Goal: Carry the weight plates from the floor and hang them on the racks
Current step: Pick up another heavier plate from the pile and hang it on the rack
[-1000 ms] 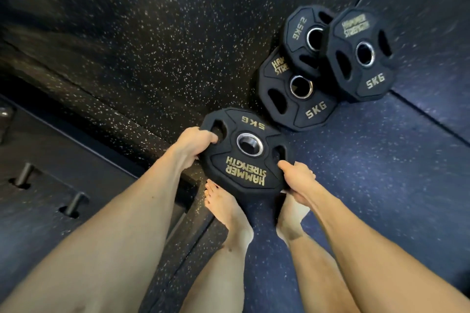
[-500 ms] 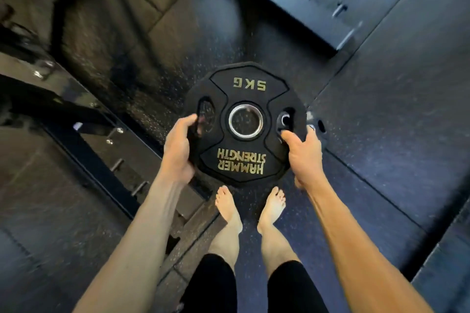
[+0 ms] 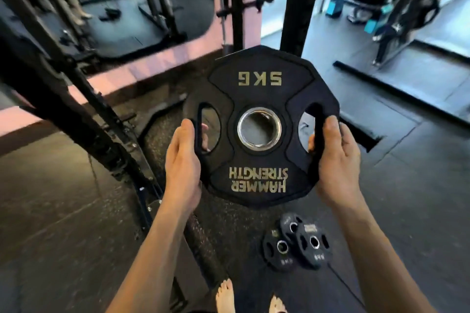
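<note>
A black 5 kg weight plate with gold lettering and a steel centre ring is held up in front of me, face toward the camera. My left hand grips its left edge, fingers through the left handle slot. My right hand grips the right edge at the other slot. Three more black plates lie overlapping on the rubber floor, below the held plate and just ahead of my bare feet.
A black slanted rack frame runs down the left side. Two black uprights stand straight ahead behind the plate. A mirror with a pink border lies beyond. More gym equipment stands at the far right.
The plate has risen from near floor level to chest height, both hands still on it. My view has tilted up from the floor to the rack and room ahead.
</note>
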### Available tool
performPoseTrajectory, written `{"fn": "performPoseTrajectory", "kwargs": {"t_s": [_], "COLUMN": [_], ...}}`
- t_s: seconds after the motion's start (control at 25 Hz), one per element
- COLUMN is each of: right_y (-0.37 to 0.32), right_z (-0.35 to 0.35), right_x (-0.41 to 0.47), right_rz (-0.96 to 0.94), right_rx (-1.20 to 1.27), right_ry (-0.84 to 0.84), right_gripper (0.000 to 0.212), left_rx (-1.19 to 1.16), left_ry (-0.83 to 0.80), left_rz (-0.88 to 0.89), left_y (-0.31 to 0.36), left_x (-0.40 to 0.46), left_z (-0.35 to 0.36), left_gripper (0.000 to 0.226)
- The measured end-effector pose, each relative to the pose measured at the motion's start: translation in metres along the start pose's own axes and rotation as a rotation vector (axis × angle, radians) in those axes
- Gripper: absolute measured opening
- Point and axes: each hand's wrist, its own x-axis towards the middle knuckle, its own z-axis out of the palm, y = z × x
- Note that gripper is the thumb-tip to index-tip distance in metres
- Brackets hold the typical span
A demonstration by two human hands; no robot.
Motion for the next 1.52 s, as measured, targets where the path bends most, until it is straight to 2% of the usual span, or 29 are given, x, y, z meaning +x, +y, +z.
{"fn": "performPoseTrajectory", "kwargs": {"t_s": [0.2, 0.36, 0.6, 0.76, 0.92, 1.04, 1.2, 1.32, 1.52], "right_y": [-0.031, -0.044, -0.062, -0.068, -0.067, -0.072, -0.079, -0.077, -0.070], "right_z": [0.025, 0.052, 0.103, 0.138, 0.167, 0.188, 0.221, 0.261, 0.340], "right_x": [-0.009, -0.037, -0.145, -0.239, -0.359, -0.460, -0.561, -0.619, -0.686], "right_rz": [-0.072, -0.052, -0.021, 0.035, 0.088, 0.124, 0.126, 0.114, 0.089], "right_rx": [0.043, 0.114, 0.178, 0.198, 0.200, 0.211, 0.181, 0.149, 0.187], "right_ry": [-0.269, -0.532, -0.913, -1.116, -1.248, -1.329, -1.426, -1.479, -1.510], "right_gripper": [0.039, 0.030, 0.023, 0.024, 0.031, 0.023, 0.027, 0.039, 0.035], "left_rx": [-0.042, -0.078, -0.095, -0.081, -0.047, -0.055, -0.068, -0.088, -0.050], "left_ry": [0.223, 0.417, 0.806, 0.979, 1.135, 1.161, 1.230, 1.312, 1.362], "left_rz": [0.167, 0.325, 0.421, 0.506, 0.520, 0.553, 0.590, 0.570, 0.567], "left_y": [0.047, 0.063, 0.080, 0.087, 0.097, 0.108, 0.125, 0.141, 0.170], "left_x": [-0.059, -0.130, -0.249, -0.331, -0.421, -0.490, -0.552, -0.574, -0.574], "left_z": [-0.023, -0.051, -0.124, -0.185, -0.262, -0.332, -0.407, -0.462, -0.556], "left_gripper": [0.039, 0.033, 0.035, 0.034, 0.038, 0.040, 0.052, 0.047, 0.045]}}
